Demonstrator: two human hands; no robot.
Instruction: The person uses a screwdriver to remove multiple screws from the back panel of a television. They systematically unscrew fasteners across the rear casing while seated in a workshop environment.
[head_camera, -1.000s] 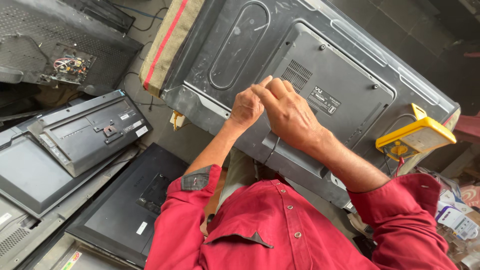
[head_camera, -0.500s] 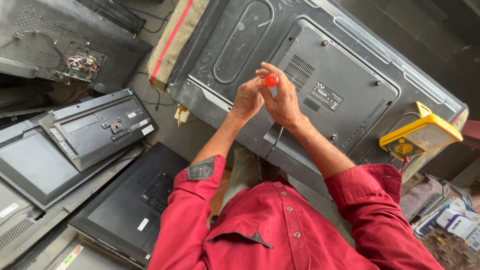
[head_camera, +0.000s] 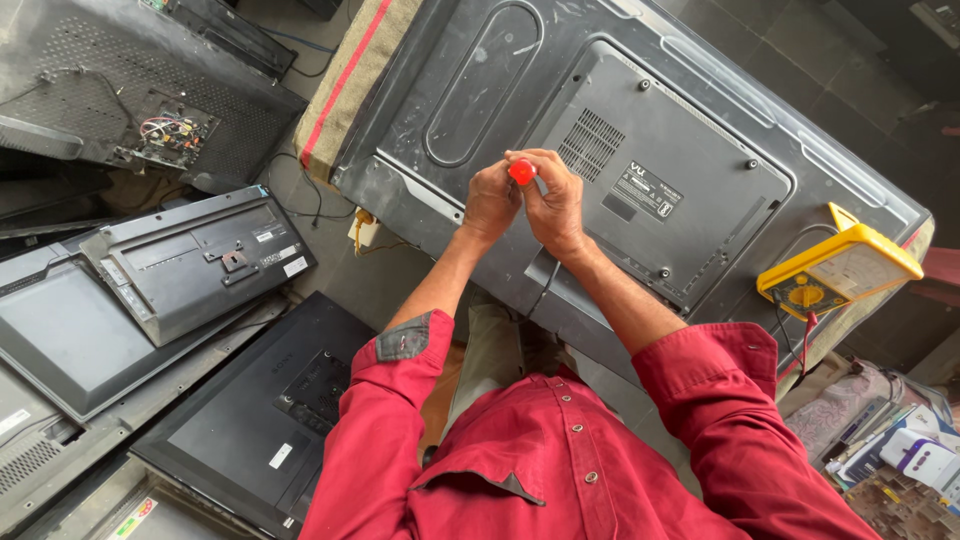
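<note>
Far left, three other sets lie face down on the floor: a grey shell (head_camera: 100, 90) with a bare circuit board (head_camera: 165, 130), a grey set (head_camera: 150, 290), and a black set (head_camera: 260, 410). A striped cloth (head_camera: 350, 80) pads the bench edge.

In the middle, one large TV (head_camera: 480, 110) lies back-up across the bench, its raised rear cover (head_camera: 680, 160) held by screws, of which four can be counted. Both hands meet over the cover's left edge. The left hand (head_camera: 490, 200) is closed around the red-handled screwdriver (head_camera: 521, 172) from the side; the right hand (head_camera: 555, 205) wraps it from the other side, fingers curled tight. Only the handle's red top shows; shaft and tip are hidden.

The screwdriver is probably light and stiff, and its smooth plastic handle may slip, so a grip on the handle with both hands suits it. The cover looks thin, rigid and apt to crack.

At the right, one yellow multimeter (head_camera: 840, 270) rests on the TV's corner.
</note>
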